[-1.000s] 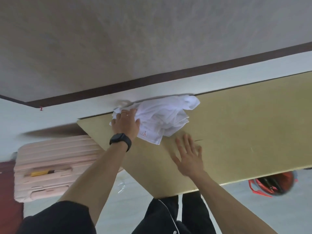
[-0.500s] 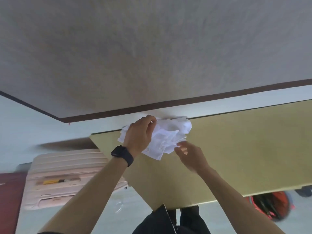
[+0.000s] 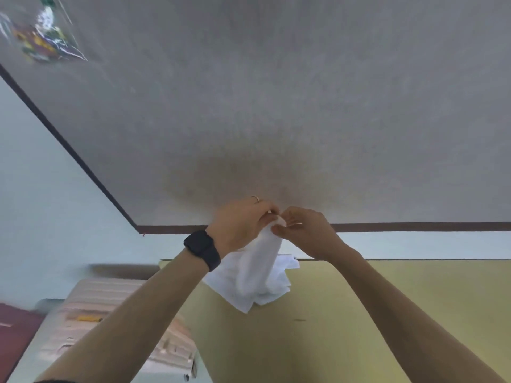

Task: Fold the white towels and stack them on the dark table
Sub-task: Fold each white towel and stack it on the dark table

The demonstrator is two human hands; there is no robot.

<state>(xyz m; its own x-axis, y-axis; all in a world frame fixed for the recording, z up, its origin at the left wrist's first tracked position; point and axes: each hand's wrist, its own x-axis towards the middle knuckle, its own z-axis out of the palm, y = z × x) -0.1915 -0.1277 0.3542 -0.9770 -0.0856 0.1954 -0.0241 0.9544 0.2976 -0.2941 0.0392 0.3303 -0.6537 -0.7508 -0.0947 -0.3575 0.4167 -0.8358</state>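
- Your left hand [image 3: 240, 225], with a black watch [image 3: 202, 250] on its wrist, and your right hand [image 3: 304, 233] meet, both pinching the top of the white towel [image 3: 260, 275].
- The towel hangs bunched over the far left corner of the yellow tabletop [image 3: 387, 299].
- The dark table [image 3: 276, 106] lies beyond, and a pink suitcase [image 3: 110, 305] stands to the left.

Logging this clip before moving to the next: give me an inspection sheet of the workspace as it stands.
Surface: yellow board under the towel; grey table beyond.
Job's things: white towel, unfolded, top lifted, rest crumpled on the board.
Clutter: plastic bag on the grey table's far left corner.
Grippers: left hand and right hand pinch the towel's top with their fingers.
Cables: nothing seen.
Surroundings: pink suitcase left of the board.
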